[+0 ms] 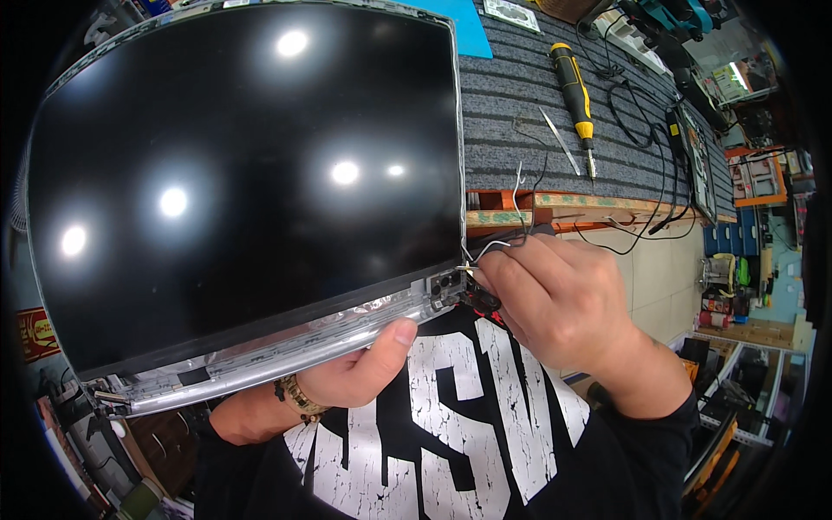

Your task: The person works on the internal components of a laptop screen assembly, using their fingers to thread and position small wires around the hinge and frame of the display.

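A large laptop screen [260, 173] with a dark glossy panel is tilted in front of me, its bezel off. My left hand [360, 368] grips its silvery lower edge [295, 368], thumb on top and fingers hidden underneath. At the screen's lower right corner is a metal hinge [444, 284] with screws. Right beside that corner, my right hand [559, 290] is closed in a pinch on thin antenna wires [494, 246], one whitish and one black. Their loose ends rise above the hand. Its fingertips are partly hidden, and a small black part [482, 299] sits below them.
On the grey striped mat [503, 95] lie a yellow-and-black screwdriver [572, 91] and a thin metal pick [560, 140]. Black cables [637, 121] loop toward a flat dark device [693, 165] at right. A blue sheet [468, 30] is behind the screen. The wooden table edge [598, 201] runs near my right hand.
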Demonstrator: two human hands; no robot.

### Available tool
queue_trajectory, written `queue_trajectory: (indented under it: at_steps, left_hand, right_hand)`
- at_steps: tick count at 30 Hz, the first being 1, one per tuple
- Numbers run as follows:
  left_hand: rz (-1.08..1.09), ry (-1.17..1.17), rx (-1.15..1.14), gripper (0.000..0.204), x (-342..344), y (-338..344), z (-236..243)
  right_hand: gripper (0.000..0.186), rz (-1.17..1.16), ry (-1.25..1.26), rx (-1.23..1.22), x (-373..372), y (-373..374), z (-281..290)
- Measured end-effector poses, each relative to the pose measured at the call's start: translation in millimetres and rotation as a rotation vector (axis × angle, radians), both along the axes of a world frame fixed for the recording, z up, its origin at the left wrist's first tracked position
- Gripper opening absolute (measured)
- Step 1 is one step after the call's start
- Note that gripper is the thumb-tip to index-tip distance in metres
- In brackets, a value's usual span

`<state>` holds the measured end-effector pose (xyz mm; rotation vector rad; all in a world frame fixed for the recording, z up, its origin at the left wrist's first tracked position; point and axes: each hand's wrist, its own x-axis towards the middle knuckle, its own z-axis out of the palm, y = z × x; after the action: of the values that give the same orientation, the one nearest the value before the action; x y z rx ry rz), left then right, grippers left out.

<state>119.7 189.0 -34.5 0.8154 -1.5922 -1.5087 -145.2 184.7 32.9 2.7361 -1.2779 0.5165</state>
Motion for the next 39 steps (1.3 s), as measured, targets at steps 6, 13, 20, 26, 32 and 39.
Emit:
queue_trajectory:
  at_steps: [6,13,20,26,32,39]
  left_hand:
    - [-0.019,-0.023,0.001,0.016,1,-3,0]
    - [-0.021,-0.005,-0.032,0.015,0,-4,0]
    - [-0.043,-0.023,0.006,0.014,1,-3,-1]
    - [-0.033,-0.001,-0.010,0.014,1,-3,-4]
    - [-0.041,0.009,-0.028,0.014,1,-4,-3]
    - [-0.049,-0.009,-0.033,0.015,4,-5,-1]
  right_hand:
    - [0.024,0.017,-0.002,0.033,-2,-4,2]
    - [0.019,0.009,-0.086,0.055,-1,-6,3]
    - [0.019,0.012,-0.032,0.128,-2,-5,8]
    - [0.015,0.015,-0.003,0.150,-2,-5,11]
    - [0.014,0.017,0.024,0.164,-1,-7,12]
    - [0.019,0.027,0.019,0.181,-1,-6,18]
